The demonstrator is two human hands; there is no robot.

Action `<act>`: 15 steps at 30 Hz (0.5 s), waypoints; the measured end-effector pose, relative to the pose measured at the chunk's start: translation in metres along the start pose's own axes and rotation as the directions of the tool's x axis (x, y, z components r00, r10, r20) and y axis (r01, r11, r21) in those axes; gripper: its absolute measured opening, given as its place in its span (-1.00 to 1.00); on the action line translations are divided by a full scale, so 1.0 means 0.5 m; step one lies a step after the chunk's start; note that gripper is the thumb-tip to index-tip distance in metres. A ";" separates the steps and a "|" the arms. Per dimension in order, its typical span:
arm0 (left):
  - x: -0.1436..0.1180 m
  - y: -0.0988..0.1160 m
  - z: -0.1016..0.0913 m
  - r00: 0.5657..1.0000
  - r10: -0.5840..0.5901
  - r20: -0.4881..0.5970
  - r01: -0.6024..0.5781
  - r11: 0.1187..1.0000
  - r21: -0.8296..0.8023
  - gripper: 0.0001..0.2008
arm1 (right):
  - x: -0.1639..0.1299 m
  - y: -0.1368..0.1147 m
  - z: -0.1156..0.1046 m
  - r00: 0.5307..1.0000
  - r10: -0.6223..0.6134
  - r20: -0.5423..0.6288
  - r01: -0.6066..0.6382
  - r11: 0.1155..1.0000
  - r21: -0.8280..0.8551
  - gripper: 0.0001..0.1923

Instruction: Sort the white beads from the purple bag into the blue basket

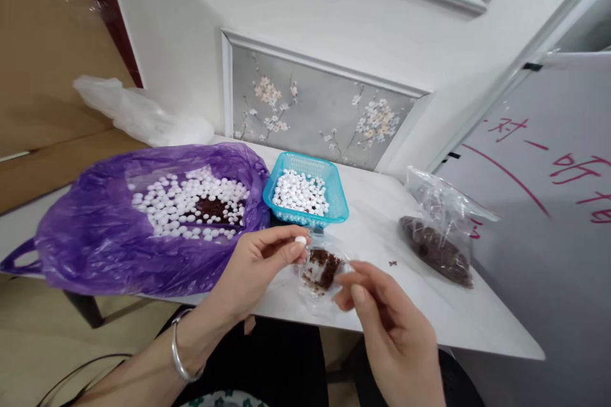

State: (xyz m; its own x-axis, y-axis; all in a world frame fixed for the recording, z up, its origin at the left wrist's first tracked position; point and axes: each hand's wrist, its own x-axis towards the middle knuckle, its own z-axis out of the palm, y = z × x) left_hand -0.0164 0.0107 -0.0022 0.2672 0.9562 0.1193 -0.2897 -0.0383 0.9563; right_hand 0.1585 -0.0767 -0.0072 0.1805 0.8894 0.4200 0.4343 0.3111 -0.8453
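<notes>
My left hand (258,261) pinches a small white button-like piece (300,240) between thumb and forefinger. Just to the right, my right hand (394,324) is curled with thumb and fingers close together over the edge of a clear plastic bag; whatever is in its fingertips is too small or blurred to make out. Many tiny brown pieces (327,267) fill that clear bag (315,296), which lies on the white table between my hands. Behind my left hand stands a blue plastic basket (337,194) with many similar white pieces in it.
A purple plastic bag (95,216) lies spread at the left, with white pieces and some brown ones. At the right sits another clear bag of brown pieces (434,251). A few loose brown pieces (392,263) lie on the table (367,235). A whiteboard (539,203) stands beyond.
</notes>
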 end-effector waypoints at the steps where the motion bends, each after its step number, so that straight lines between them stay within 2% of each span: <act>1: 0.002 0.002 -0.005 1.000 0.012 -0.004 -0.012 1.000 -0.027 -0.86 | -0.009 0.003 -0.006 0.996 -0.011 0.088 0.011 1.000 -0.006 -0.81; 3: 0.006 0.008 -0.011 0.999 0.036 -0.021 -0.037 0.996 -0.084 -0.87 | -0.026 0.011 -0.014 0.954 -0.019 0.300 0.024 1.000 -0.014 -0.81; 5: 0.008 0.016 -0.016 0.997 0.062 -0.046 -0.067 0.991 -0.120 -0.87 | -0.046 0.025 -0.014 0.869 0.020 0.494 0.007 0.999 -0.054 -0.79; 7: 0.009 0.025 -0.020 0.993 0.092 -0.070 -0.100 0.986 -0.130 -0.88 | -0.073 0.049 -0.004 0.783 0.109 0.613 -0.010 0.987 -0.163 -0.74; 8: 0.009 0.029 -0.022 0.991 0.110 -0.082 -0.120 0.984 -0.129 -0.88 | -0.090 0.064 0.005 0.748 0.150 0.646 0.006 0.972 -0.233 -0.73; 9: 0.010 0.033 -0.024 0.988 0.127 -0.093 -0.138 0.983 -0.125 -0.88 | -0.111 0.081 0.016 0.734 0.191 0.652 0.027 0.950 -0.310 -0.69; 10: 0.011 0.037 -0.026 0.984 0.144 -0.107 -0.157 0.980 -0.122 -0.88 | -0.134 0.099 0.029 0.707 0.208 0.675 0.032 0.945 -0.325 -0.68; 13: 0.022 0.049 -0.025 0.970 0.185 -0.155 -0.204 0.972 -0.113 -0.88 | -0.204 0.149 0.076 0.614 0.195 0.765 0.055 0.956 -0.288 -0.72; 15: 0.037 0.058 -0.021 0.961 0.205 -0.188 -0.229 0.966 -0.119 -0.88 | -0.230 0.181 0.109 0.584 0.167 0.794 0.087 0.960 -0.266 -0.70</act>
State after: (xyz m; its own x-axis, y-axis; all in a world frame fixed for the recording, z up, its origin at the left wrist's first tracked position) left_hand -0.0296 0.0302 0.0250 0.0249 0.9651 0.2607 -0.4506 -0.2219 0.8647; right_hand 0.1293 -0.1326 -0.1502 -0.5231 0.8375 -0.1580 0.6672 0.2870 -0.6874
